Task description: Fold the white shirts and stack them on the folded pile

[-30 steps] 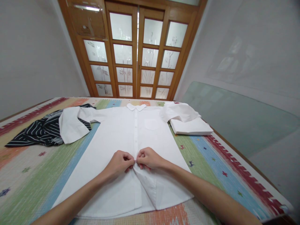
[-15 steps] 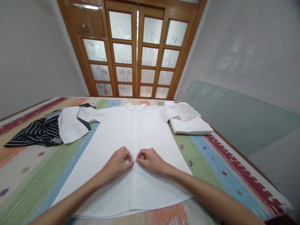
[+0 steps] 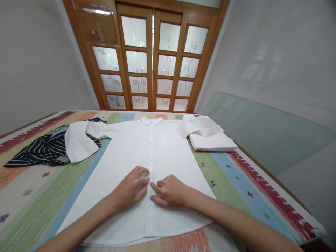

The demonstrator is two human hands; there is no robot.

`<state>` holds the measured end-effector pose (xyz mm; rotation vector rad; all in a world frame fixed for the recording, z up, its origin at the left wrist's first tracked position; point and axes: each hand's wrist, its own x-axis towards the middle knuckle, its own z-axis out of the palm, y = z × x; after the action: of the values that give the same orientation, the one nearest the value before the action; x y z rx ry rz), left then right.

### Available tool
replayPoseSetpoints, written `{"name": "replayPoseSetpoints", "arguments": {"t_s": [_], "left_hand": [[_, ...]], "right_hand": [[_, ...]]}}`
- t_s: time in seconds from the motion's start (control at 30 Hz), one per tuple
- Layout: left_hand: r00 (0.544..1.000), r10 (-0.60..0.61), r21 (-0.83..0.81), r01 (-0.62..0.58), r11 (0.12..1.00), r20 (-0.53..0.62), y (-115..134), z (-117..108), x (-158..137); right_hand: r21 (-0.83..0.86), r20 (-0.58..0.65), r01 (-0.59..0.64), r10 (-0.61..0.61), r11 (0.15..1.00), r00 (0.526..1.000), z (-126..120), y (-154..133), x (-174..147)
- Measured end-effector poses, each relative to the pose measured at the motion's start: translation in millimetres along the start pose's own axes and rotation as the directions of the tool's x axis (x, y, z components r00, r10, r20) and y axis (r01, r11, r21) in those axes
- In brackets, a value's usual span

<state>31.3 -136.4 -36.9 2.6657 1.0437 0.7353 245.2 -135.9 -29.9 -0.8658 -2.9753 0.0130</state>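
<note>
A white button-up shirt (image 3: 131,147) lies front side up, collar at the far end. My left hand (image 3: 133,185) is curled at the lower part of its button placket (image 3: 150,157), pinching the cloth by a small white spot, perhaps a button. Just right of the placket is my right hand (image 3: 170,192), its thumb and index finger apart, fingertips close to the same spot. Whether its index fingertip touches the cloth edge is hard to tell.
Under the shirt's left sleeve lies a black-and-white striped garment (image 3: 44,148). The other sleeve rests on a folded white stack (image 3: 212,141). A striped, multicoloured cloth (image 3: 231,182) covers the table. Behind stand wooden doors with glass panes (image 3: 152,63); a pale glass panel (image 3: 262,126) is at right.
My right hand has moved slightly down, its pinch at the placket opened into spread thumb and index finger. The left hand has turned a little and stays at the placket.
</note>
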Motion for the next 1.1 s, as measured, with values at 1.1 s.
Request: {"name": "replayPoseSetpoints", "arguments": {"t_s": [1.1], "left_hand": [[0.961, -0.268, 0.076, 0.262, 0.962, 0.072, -104, 41, 100]], "right_hand": [[0.974, 0.153, 0.095, 0.905, -0.207, 0.396, -58, 167, -29]]}}
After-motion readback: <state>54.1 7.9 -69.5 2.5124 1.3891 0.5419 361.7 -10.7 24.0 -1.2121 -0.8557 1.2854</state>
